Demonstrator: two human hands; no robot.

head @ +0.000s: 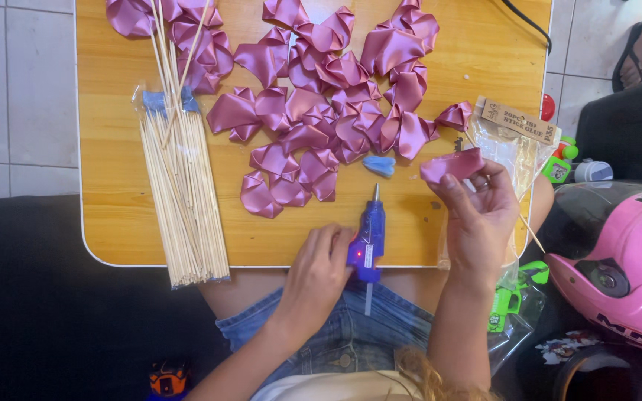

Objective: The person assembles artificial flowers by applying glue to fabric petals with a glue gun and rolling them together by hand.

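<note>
Nearest me, my left hand is wrapped around the blue glue gun at the near edge of the table, its nozzle aimed away from me. My right hand pinches a folded pink ribbon petal between thumb and fingers, lifted just above the table. Beyond lies a heap of finished pink ribbon petals, with a bundle of wooden skewers to the left.
</note>
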